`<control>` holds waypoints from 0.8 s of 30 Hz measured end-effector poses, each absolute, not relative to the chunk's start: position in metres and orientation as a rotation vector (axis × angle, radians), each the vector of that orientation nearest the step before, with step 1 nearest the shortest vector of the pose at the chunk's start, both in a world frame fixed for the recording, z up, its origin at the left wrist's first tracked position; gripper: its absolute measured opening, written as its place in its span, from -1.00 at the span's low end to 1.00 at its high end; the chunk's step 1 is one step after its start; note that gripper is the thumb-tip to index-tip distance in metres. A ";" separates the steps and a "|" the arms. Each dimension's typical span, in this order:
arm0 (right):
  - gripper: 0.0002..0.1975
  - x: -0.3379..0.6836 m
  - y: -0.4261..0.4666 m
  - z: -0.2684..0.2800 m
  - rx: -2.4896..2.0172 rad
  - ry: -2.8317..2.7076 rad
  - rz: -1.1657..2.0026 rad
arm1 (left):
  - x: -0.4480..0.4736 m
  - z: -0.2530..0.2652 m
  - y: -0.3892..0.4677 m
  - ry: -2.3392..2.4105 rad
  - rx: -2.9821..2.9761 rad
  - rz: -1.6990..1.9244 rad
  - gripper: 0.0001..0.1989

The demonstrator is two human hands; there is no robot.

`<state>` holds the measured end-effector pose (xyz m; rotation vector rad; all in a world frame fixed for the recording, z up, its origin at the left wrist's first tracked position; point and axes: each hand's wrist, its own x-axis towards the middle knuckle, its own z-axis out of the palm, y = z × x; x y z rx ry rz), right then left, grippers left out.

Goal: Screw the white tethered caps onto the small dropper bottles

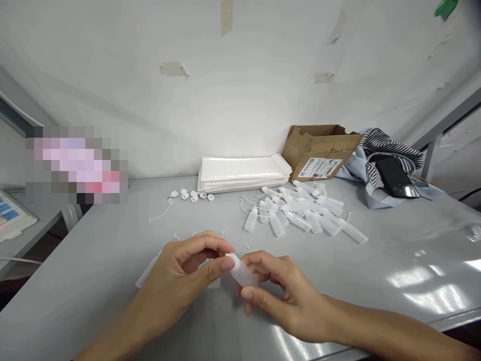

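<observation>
Above the front of the grey table, a small translucent plastic bottle [245,274] is held tilted between both hands. The fingertips of my left hand [195,263] pinch its white top. My right hand [278,291] grips the lower body of the same bottle between thumb and fingers. Partly hidden behind my left hand lie more bottles, one of them a clear bottle [147,271], with thin strap ends poking out. Farther back rests a row of small white caps [194,195], beside a loose cap with a thin strap [161,210].
A pile of similar bottles [300,208] lies right of centre. Behind it stand a stack of white padded envelopes [244,173] and an open cardboard box [319,153]. At the right a black phone [396,176] rests on striped cloth [391,143]. The wall [240,100] closes off the back.
</observation>
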<state>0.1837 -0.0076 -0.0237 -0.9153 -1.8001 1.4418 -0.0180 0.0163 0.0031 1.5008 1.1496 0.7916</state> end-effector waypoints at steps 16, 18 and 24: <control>-0.80 0.186 -0.005 -0.028 -1.008 -1.944 1.040 | -0.011 0.001 0.011 1.291 1.951 0.839 -0.77; -0.76 0.186 -0.005 -0.032 -0.947 -2.020 0.875 | -0.012 0.001 0.011 1.261 1.986 0.742 -0.72; -0.76 0.188 -0.006 -0.026 -0.930 -2.041 0.966 | -0.017 0.003 0.010 1.214 1.897 0.625 -0.69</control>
